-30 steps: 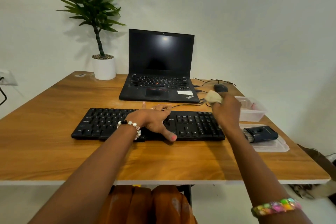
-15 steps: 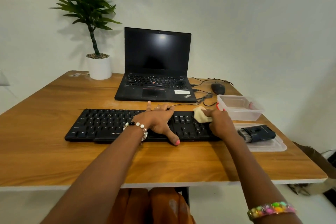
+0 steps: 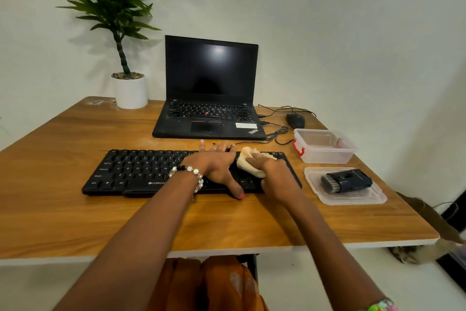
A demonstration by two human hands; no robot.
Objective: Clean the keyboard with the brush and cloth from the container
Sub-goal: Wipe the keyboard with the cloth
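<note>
Right hand gripping cream cloth wad, wiping black keyboard; left hand pressing flat, steadying. Black brush lying on clear lid, probably done.

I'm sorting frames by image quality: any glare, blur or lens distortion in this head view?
Head view: a soft glare spot sits on the dark laptop screen; wide-angle bending curves the table edges; the plant casts a faint wall shadow; hands, cloth and keyboard look sharp.
</note>
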